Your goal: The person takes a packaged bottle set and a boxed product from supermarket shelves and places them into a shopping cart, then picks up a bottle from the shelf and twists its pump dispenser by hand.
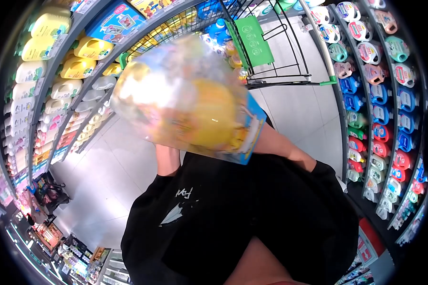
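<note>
A large clear plastic package [214,109] is raised in front of my chest, blurred by motion and bright with glare. Something round and yellow shows through the plastic, and a blue and yellow printed panel runs along its right edge. My left forearm [168,160] reaches up behind its lower left side. From the right, my right forearm [287,146] goes in behind the printed panel. The package hides both hands and their fingers, but it hangs between my two arms, held off the floor.
A wire shopping cart [290,52] with a green panel [253,42] stands beyond the package, with blue bottles [218,32] near it. Shelves of yellow bottles [78,67] line the left; detergent bottles [380,114] fill shelves on the right. Tiled floor [97,175] lies between.
</note>
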`<state>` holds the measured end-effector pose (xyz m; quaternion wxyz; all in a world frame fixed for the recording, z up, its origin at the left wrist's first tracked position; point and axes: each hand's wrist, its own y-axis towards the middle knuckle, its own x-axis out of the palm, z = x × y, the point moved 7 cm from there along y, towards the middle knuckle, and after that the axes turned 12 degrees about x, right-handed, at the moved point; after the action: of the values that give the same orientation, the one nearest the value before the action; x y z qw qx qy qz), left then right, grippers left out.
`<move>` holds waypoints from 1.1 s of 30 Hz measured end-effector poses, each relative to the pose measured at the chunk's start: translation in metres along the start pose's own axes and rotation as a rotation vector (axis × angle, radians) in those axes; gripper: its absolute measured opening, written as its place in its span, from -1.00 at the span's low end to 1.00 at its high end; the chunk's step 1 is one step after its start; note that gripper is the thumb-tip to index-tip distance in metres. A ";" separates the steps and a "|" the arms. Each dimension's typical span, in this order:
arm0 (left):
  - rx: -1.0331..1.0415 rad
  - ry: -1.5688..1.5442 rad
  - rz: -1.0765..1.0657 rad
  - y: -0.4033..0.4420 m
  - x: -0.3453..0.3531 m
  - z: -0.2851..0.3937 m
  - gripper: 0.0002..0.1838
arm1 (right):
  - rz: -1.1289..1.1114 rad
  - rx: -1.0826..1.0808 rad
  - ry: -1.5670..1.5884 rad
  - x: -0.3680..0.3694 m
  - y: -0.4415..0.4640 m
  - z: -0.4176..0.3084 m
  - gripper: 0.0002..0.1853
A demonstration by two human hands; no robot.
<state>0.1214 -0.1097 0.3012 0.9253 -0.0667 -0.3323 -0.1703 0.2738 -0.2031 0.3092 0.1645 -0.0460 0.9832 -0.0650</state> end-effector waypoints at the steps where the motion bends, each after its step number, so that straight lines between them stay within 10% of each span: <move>1: 0.009 -0.001 0.003 0.067 -0.002 -0.024 -0.23 | -0.050 0.045 -0.008 0.005 -0.002 0.013 -0.10; 30: 0.057 0.062 -0.319 0.049 0.051 0.011 -0.26 | 0.113 0.134 0.519 0.034 -0.078 0.050 -0.11; 31: 0.232 0.422 -0.291 0.045 0.054 0.020 -0.10 | 0.136 0.112 0.538 0.030 -0.085 0.054 -0.11; 33: 0.317 0.106 -0.555 0.043 0.088 0.023 0.17 | 0.175 0.073 0.578 0.022 -0.105 0.062 -0.12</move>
<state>0.1864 -0.0881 0.3741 0.8584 0.1801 -0.3116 -0.3656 0.2807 -0.3159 0.2591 -0.1155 0.0654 0.9865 -0.0963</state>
